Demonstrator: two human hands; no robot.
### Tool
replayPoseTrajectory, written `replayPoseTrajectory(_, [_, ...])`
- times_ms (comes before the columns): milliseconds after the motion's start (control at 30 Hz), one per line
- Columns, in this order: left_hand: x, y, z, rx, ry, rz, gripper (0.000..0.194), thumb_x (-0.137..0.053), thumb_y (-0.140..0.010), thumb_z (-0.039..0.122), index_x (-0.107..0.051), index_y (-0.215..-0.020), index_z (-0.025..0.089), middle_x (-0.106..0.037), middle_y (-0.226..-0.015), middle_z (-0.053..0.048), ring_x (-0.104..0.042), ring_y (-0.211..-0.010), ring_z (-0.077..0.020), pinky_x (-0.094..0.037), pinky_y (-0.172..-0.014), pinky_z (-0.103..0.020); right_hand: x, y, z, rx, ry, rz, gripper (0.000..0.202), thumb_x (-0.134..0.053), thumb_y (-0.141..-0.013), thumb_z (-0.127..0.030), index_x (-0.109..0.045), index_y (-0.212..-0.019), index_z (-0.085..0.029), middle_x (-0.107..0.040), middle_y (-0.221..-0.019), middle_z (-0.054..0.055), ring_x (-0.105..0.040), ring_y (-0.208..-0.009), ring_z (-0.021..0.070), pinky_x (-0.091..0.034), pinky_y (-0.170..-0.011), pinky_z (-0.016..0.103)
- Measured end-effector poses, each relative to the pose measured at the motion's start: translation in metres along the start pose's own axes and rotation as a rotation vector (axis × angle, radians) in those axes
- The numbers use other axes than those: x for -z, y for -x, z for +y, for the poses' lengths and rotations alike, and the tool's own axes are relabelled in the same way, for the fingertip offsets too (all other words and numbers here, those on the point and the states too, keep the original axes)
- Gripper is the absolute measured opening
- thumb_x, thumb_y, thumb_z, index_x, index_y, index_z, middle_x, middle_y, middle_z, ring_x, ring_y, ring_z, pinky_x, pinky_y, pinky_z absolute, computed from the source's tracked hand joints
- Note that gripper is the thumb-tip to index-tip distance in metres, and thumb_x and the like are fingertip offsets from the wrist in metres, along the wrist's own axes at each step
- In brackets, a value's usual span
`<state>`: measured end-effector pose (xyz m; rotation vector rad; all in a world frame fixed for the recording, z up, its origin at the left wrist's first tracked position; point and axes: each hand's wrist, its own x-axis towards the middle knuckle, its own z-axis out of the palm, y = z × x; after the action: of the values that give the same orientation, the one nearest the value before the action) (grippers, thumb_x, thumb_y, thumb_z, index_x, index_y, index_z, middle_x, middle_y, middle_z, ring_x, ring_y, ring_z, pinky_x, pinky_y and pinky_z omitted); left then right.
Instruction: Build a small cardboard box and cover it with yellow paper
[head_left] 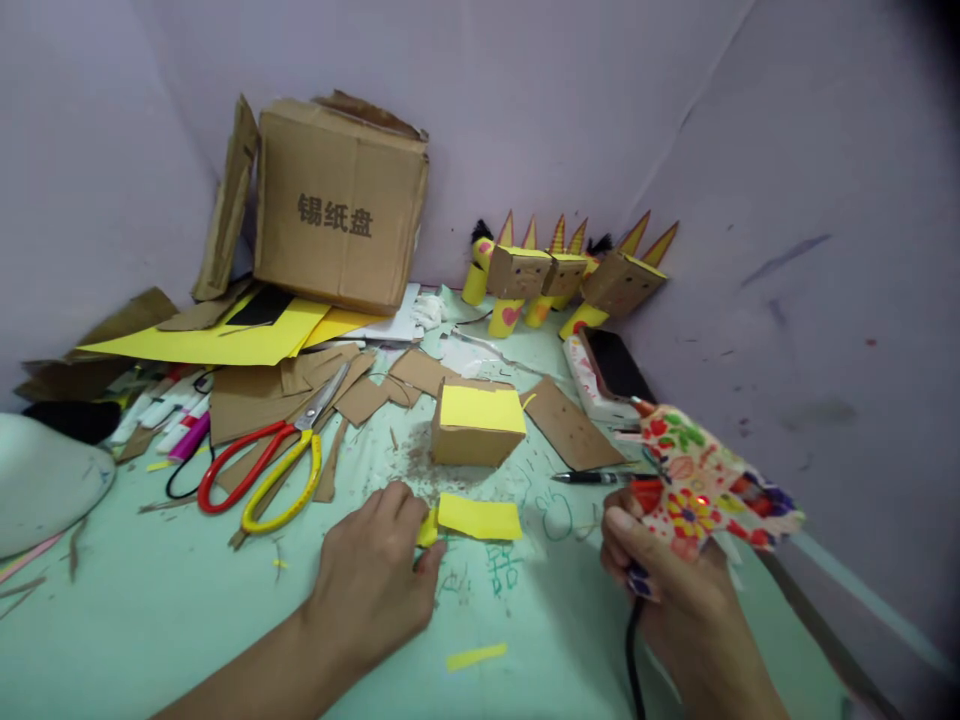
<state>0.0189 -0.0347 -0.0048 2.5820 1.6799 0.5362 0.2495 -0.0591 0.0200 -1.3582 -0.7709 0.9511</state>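
My left hand [382, 565] rests low on the green tabletop, its fingers curled at the left end of a yellow paper strip [480, 517]; what its fingertips hold is partly hidden. At the right, my right hand [671, 560] is wrapped round the handle of a flower-patterned glue gun [694, 495], which points up and to the left, with a black cord hanging below. Beyond the strip sits a small cardboard box [480, 445] with yellow paper on its top. A thin yellow scrap [477, 657] lies nearer the front.
Red and yellow scissors [289, 450] lie left among cardboard pieces. A large carton [341, 210] leans at the back. Yellow-and-brown paper figures [525, 275] stand at the back right. A phone [616, 365] and a black pen [592, 478] are near the glue gun.
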Motion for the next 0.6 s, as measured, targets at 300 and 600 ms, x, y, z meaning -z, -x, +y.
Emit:
replayPoseTrajectory(300, [0.017, -0.012, -0.039, 0.151, -0.14, 0.361, 0.031, -0.044, -0.083, 0.02, -0.058, -0.11, 0.011, -0.06, -0.109, -0.016, -0.058, -0.097, -0.0295, -0.045, -0.073, -0.036, 0.004, 0.006, 0.016, -0.053, 0.125, -0.005, 0.03, -0.071, -0.066, -0.043, -0.055, -0.075, -0.019, -0.046, -0.047, -0.005, -0.039, -0.041, 0.0104, -0.028, -0.039, 0.024])
replayPoseTrajectory(600, [0.01, -0.029, 0.004, 0.347, 0.113, -0.211, 0.036, -0.041, -0.085, 0.044, -0.061, -0.064, 0.022, -0.064, -0.061, -0.003, -0.057, -0.054, -0.0214, -0.025, -0.047, -0.025, 0.02, 0.028, 0.018, -0.11, 0.489, -0.079, 0.035, -0.066, -0.065, -0.049, -0.071, -0.081, -0.019, -0.047, -0.041, -0.002, -0.043, -0.039, 0.0153, -0.034, -0.041, 0.027])
